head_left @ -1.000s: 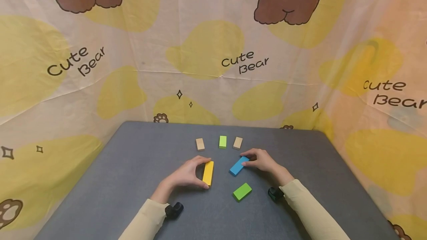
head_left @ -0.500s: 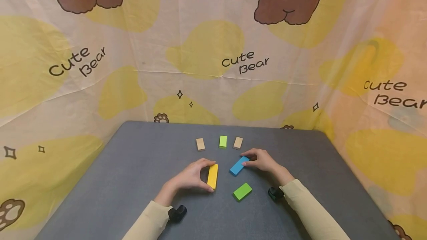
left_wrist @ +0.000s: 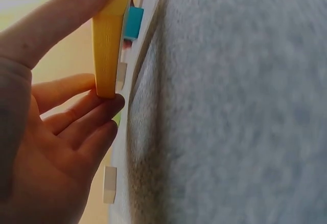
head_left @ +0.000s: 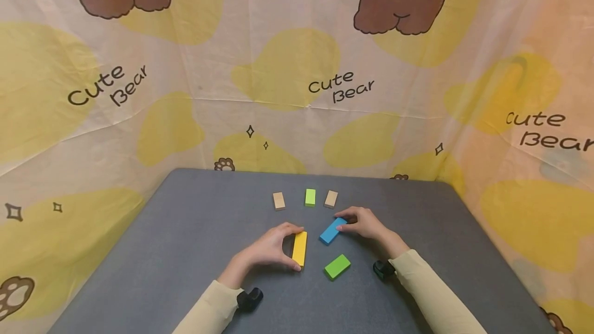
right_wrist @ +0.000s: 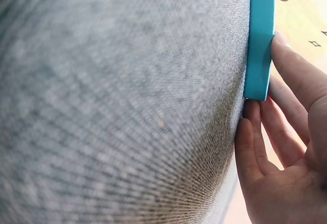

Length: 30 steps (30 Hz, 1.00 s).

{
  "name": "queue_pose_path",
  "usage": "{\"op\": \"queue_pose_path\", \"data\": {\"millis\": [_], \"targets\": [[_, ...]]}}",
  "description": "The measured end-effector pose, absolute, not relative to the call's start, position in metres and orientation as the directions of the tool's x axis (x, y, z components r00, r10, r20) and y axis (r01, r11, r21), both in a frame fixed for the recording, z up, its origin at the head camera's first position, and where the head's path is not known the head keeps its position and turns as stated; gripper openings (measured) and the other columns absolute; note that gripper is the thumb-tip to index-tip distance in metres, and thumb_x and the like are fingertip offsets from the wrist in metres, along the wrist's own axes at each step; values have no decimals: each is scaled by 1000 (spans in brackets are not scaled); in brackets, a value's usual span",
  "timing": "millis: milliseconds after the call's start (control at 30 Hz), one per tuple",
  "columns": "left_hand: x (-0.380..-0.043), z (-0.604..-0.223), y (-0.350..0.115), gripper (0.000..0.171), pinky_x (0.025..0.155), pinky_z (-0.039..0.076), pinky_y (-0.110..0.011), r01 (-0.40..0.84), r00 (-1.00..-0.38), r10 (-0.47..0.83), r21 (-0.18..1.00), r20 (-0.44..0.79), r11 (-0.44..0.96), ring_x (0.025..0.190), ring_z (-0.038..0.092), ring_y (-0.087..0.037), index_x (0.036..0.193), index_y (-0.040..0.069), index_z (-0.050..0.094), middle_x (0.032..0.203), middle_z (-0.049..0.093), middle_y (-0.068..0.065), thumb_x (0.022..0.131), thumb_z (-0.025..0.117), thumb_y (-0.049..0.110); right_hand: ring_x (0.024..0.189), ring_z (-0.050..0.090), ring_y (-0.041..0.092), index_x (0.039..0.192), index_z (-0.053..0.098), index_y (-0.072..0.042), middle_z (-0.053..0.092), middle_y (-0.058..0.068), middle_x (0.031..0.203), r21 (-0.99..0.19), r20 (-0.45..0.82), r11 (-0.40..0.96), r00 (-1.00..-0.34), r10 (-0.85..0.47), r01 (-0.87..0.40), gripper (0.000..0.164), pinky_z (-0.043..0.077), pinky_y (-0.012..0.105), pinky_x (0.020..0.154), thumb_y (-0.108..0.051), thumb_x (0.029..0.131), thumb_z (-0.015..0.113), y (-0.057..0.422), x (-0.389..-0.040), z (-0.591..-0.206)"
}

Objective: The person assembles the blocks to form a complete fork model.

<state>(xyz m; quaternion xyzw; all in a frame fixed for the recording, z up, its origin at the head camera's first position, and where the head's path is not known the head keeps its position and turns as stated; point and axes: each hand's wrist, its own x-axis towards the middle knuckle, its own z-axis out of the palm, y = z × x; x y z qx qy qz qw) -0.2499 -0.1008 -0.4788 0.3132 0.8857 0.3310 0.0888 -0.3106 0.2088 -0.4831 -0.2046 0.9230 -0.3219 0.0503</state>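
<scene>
Nearest, two pale cream sleeves [head_left: 209,307] reach in from the lower edge, with a black wrist device [head_left: 250,299] just beyond the left cuff and a matching black device [head_left: 383,270] at the right one. A bright green block [head_left: 337,267] lies flat on the grey tabletop [head_left: 209,210], between the hands and touching neither.

A little farther off, the left hand [head_left: 268,247] pinches a yellow block [head_left: 299,249] lengthwise, thumb at its near end and fingertips at its far end. The block points away from the person; whether its underside touches the surface, I cannot tell. To its right and apart from it, a blue block [head_left: 332,231] lies slantwise, its far end toward the right. The right hand [head_left: 366,223] pinches it at that end, between thumb and fingers.

Beyond both hands, three small blocks sit apart in a loose row: a beige block [head_left: 278,201] at left, a lime block [head_left: 310,197] in the middle, a tan block [head_left: 331,199] at right, nearer the lime one. Behind the tabletop hangs a cloth [head_left: 278,81] printed with yellow patches, brown bears and "Cute Bear".
</scene>
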Motion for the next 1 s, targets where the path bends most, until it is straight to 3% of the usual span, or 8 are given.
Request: {"op": "queue_pose_path", "data": {"millis": [1000], "targets": [[-250,-485,-89,92,106,46,-42,513,-790,613,589,38,625,123,54,-17,141,14,50,134,56,0,66,83,55,109,65,23,118,70,-17,69,7,119,-618,25,712,-913,-406,-333,43,55,42,94,-36,81,75,209,-312,-484]]}}
